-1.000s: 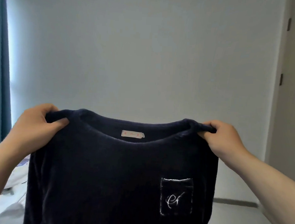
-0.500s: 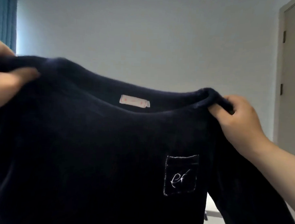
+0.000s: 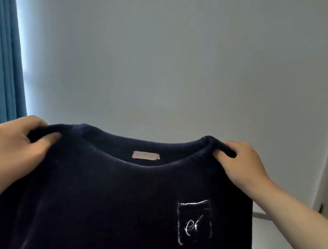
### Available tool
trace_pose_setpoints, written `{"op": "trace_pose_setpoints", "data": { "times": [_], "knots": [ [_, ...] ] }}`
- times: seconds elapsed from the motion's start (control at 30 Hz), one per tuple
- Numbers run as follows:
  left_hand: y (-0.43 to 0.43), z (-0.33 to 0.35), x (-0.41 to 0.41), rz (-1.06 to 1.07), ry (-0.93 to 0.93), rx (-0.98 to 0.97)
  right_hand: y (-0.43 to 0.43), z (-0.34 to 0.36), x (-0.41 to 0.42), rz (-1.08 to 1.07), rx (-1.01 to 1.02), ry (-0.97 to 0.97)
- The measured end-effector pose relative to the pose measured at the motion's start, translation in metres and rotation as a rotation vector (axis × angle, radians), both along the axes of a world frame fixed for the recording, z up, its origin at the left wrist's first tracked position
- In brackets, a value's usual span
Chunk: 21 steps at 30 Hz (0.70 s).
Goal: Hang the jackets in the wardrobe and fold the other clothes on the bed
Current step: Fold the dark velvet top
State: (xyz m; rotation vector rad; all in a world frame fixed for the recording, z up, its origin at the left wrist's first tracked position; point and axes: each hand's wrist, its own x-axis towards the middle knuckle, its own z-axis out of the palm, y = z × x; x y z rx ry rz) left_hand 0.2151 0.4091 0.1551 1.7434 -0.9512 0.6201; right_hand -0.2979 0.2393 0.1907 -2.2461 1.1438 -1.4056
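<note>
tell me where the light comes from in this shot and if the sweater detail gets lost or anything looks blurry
Head view: daylight enters at the left edge beside the teal curtain, leaving a bright strip on the wall. The navy sweater is backlit and nearly black, its knit texture mostly lost, though the neck label and white-stitched pocket show. The left hand is slightly soft; the right hand is sharper.

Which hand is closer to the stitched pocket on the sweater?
Right. The right hand grips the shoulder just above the pocket; the left hand holds the far shoulder of the sweater, across the neckline.
</note>
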Motion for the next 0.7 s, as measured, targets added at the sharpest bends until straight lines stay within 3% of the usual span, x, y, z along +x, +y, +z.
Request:
{"op": "trace_pose_setpoints", "data": {
  "times": [0.1,0.33,0.53,0.7],
  "knots": [
    [-0.019,-0.055,0.004,-0.052,-0.011,0.168,-0.022,-0.053,0.013,-0.011,0.062,0.128],
    [-0.044,-0.136,-0.036,0.003,-0.119,0.308,-0.066,-0.149,0.039,-0.020,0.262,0.283],
    [-0.062,-0.175,-0.052,0.144,-0.090,0.351,-0.095,-0.215,0.066,0.055,0.443,0.312],
    [-0.078,-0.206,-0.058,0.165,0.010,0.612,-0.117,-0.253,0.099,0.037,0.543,0.293]
  ]
}}
